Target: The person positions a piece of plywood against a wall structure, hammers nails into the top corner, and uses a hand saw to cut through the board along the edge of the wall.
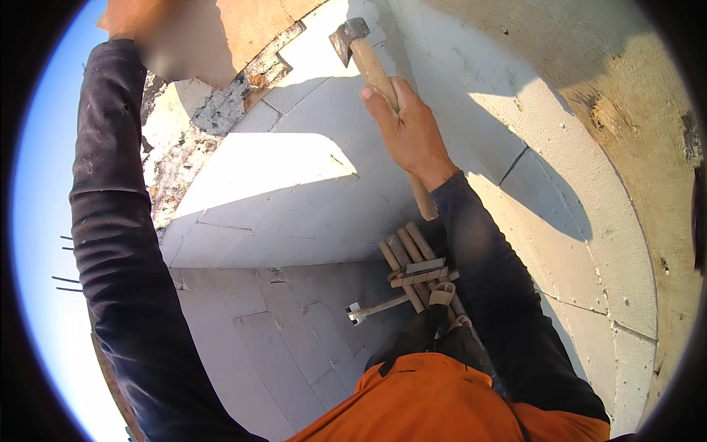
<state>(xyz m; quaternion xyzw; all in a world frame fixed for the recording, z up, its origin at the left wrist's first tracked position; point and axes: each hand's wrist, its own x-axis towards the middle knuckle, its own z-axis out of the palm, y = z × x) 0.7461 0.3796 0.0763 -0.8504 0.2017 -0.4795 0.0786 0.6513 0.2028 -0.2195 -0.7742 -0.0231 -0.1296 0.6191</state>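
Observation:
My right hand (pixel 414 140) is closed around the wooden handle of a hammer (pixel 373 68), its metal head raised toward the top of the view. The handle's lower end sticks out below my wrist. My left arm stretches up along the left side, and my left hand (pixel 131 18) is at a plywood board (pixel 258 26) by the upper edge. Blur and the picture's rim hide its fingers, so its grip does not show. Beneath the board runs a rough, crumbly strip of mortar (pixel 224 107) on top of the pale block wall (pixel 309 173).
Below me is a stand of wooden poles and slats (pixel 420 278), with my feet near it. A long-handled piece with a black-and-white end (pixel 356 314) juts out beside it. Another block wall (pixel 589 272) and a large wooden panel (pixel 626 88) curve along the right.

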